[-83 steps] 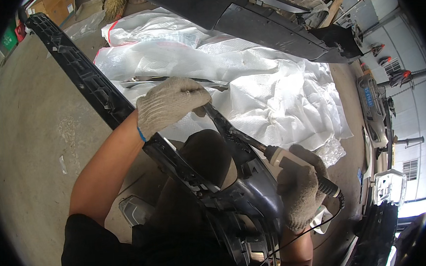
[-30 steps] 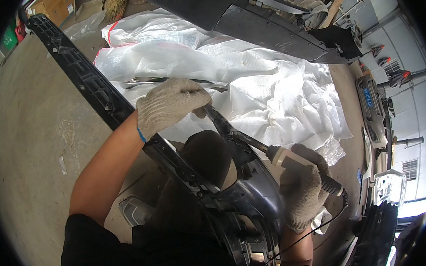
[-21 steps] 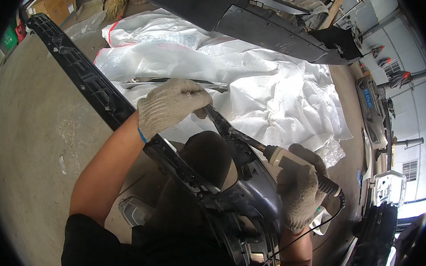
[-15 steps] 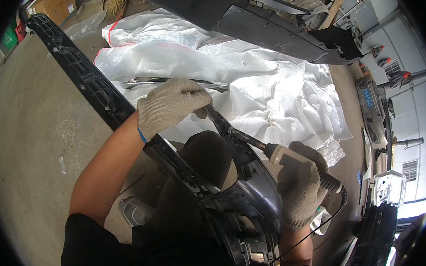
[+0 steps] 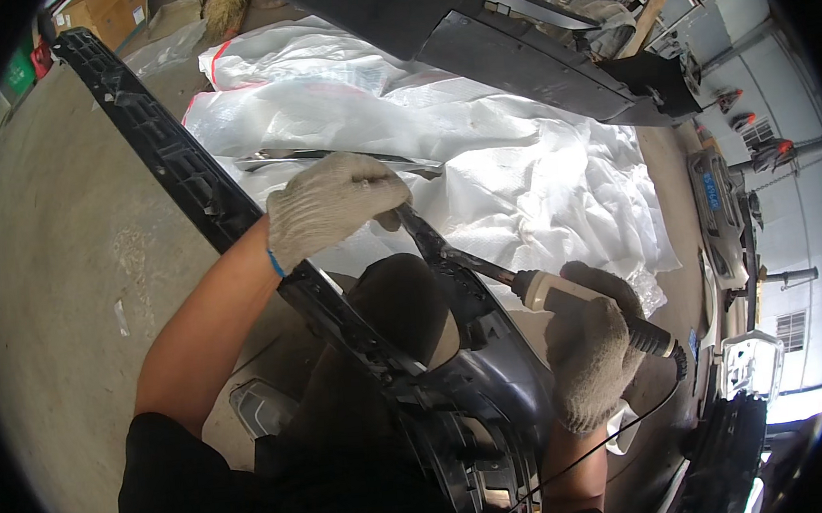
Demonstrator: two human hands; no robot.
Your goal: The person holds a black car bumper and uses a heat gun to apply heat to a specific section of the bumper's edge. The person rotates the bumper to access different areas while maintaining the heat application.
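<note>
A black plastic car bumper (image 5: 500,369) lies across my lap, its long ribbed arm (image 5: 170,154) reaching to the far left. My left hand (image 5: 336,205), in a knitted work glove, is closed on the tip of a narrow upright end of the bumper. In my gloved right hand (image 5: 594,349) is a corded tool with a beige body (image 5: 566,298), which looks like a plastic welding gun. Its dark metal nozzle (image 5: 481,267) points left and rests on or close to the narrow end just below my left fingers. The exact contact cannot be made out.
White plastic sheeting (image 5: 540,190) covers the floor ahead, with a thin dark trim strip (image 5: 328,155) on it. Another dark bumper (image 5: 531,62) lies beyond. The tool's black cord (image 5: 592,454) runs down past my right forearm. More car parts (image 5: 717,202) stand along the right wall.
My right hand has drawn the tool slightly right and down, and the nozzle has shifted a little with it. My left hand keeps its hold almost unmoved.
</note>
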